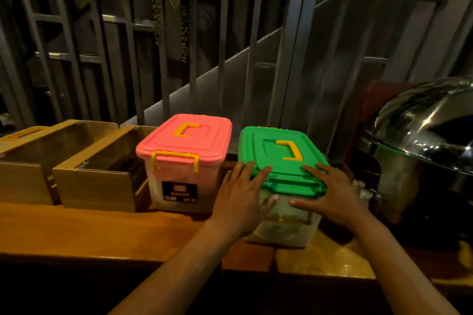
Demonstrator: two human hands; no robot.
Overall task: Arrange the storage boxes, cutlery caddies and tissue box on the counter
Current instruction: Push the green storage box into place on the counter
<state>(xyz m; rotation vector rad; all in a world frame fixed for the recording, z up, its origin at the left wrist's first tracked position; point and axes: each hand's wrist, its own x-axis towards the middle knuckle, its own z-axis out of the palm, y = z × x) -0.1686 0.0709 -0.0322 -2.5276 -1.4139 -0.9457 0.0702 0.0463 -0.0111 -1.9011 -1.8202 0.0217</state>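
Toward the lower middle of the frame, the clear plastic storage box with the green lid (pixel 281 161) sits on the wooden worktop (pixel 102 233), and both hands are on its near end. The left hand (pixel 243 194) lies with fingers spread over the lid's near left corner and its thumb on the box's front wall; the right hand (pixel 332 192) mirrors it at the near right corner. Neither is closed into a fist; both rest open, cupping the box's front edge between fingers and thumb, which looks like a hold for sliding or squaring the box rather than lifting it, since the yellow handle on the lid is untouched. Just left of it stands the clear storage box with the pink lid (pixel 184 161), close beside but with a narrow gap, so the green one seems meant to line up with it. Further left, two open wooden cutlery caddies (pixel 94 181) stand side by side in the same row. At the right of the frame a polished steel chafing dish (pixel 422 130) limits the room on that side. No tissue box is clearly visible.
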